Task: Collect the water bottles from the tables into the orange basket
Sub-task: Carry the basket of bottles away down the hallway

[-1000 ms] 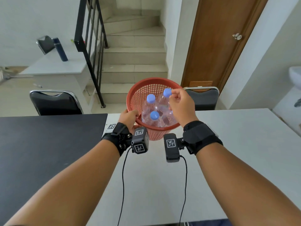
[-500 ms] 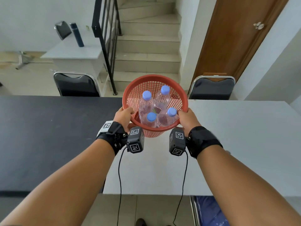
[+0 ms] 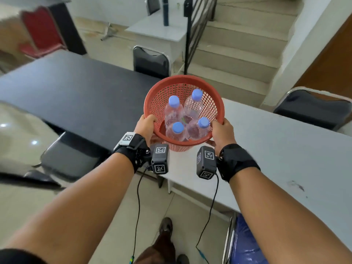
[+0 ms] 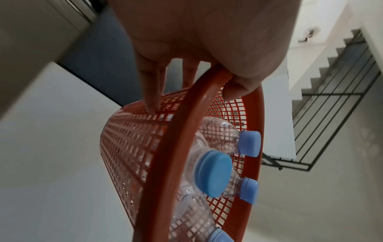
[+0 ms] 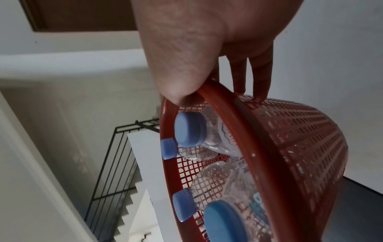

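Orange basket (image 3: 213,111) is held up in both hands, off any surface, over the near edge of the white table (image 3: 285,149). Left hand (image 3: 145,125) grips the basket's left rim — thumb hooked inside over the rim, fingers (image 4: 152,91) flat against the outer mesh. Right hand (image 3: 222,131) does the same on the right rim, thumb over the lip, fingers (image 5: 259,81) down the outside wall.

Four water bottles (image 3: 193,107) with blue caps sit upright inside the basket, packed together and touching, two toward the basket's far side and two toward its near side. Caps sit below or about level with the rim.

Left of the basket is the black table (image 3: 76,96). Beyond the basket: a black chair (image 3: 151,61), then a small white desk (image 3: 158,29) with a dark flask (image 3: 165,11) standing on it, beside a staircase (image 3: 238,44) with a black railing.
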